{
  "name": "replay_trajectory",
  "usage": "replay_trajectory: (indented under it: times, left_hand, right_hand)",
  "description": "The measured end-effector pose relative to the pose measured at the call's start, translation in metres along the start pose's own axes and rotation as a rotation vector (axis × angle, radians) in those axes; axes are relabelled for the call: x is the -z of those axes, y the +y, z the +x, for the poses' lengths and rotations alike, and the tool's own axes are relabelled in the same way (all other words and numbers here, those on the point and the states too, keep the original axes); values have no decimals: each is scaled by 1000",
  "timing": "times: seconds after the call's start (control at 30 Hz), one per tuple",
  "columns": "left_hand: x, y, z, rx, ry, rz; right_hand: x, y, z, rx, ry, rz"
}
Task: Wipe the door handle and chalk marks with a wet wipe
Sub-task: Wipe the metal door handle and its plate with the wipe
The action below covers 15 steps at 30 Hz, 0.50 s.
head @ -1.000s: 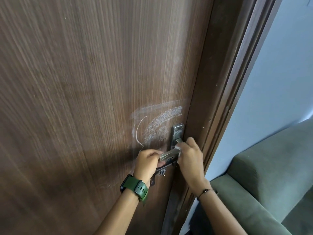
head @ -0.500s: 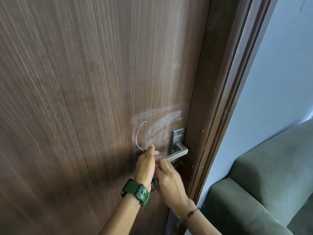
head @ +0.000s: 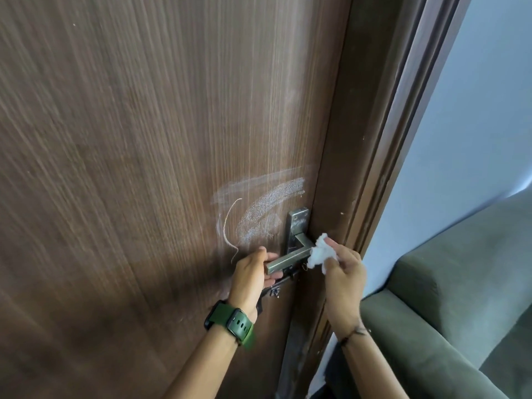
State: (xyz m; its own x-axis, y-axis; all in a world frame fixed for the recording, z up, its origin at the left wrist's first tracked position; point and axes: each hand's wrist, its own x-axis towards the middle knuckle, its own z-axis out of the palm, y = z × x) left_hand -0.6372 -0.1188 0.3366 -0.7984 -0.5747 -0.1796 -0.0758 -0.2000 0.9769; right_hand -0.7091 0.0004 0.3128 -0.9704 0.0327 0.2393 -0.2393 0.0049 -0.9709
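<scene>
A square metal door handle (head: 290,256) juts from its plate (head: 298,223) on the brown wooden door (head: 144,168). White chalk marks (head: 267,211), smeared arcs and a thin curved line, lie just left of and above the plate. My left hand (head: 253,272), a green watch on its wrist, grips the free left end of the lever. My right hand (head: 344,272) pinches a crumpled white wet wipe (head: 321,251), which is pressed against the lever's right end near the bend. Below the lever a dark key part is partly hidden.
The dark door frame (head: 383,168) runs down just right of the handle. Beyond it is a pale blue wall (head: 460,139). A green sofa (head: 449,298) stands at the lower right, close to the frame.
My right hand has moved from under the left end of the lever to its right end, and the wipe now shows. My left hand has closed on the lever's end.
</scene>
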Motion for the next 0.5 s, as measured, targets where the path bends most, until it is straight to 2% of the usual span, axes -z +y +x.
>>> replay_trajectory:
  times: [0.13,0.3,0.43,0.5]
  left_hand:
    - [-2,-3,0,64,-35,-29]
    - [1,-7,2,193,-75,-159]
    - [-1,-7,7,229,-73,-239]
    - [-1,-4,5,206,-96,-211]
  right_hand:
    - [-21,1,-4,24,117,-43]
    - [-36,1,-4,-128,244,17]
    - [-54,7,-44,-57,177,-7]
    - [-56,9,-39,-192,251,81]
